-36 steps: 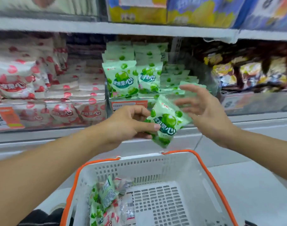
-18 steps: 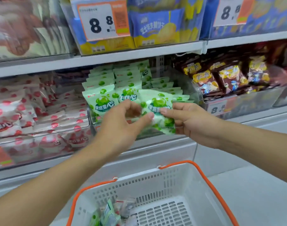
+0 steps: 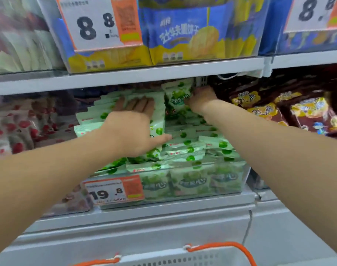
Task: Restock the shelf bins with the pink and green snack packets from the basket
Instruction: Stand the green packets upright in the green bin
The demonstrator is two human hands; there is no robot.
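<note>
Green packet (image 3: 178, 96) upright in right grip (image 3: 201, 97), bin's (image 3: 229, 181) back.

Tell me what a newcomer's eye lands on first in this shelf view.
Two bare arms reach into the bin of green packets at centre: the left hand presses flat on the stack, and the right hand grips an upright green packet at the back. Above hangs a big price tag.
</note>
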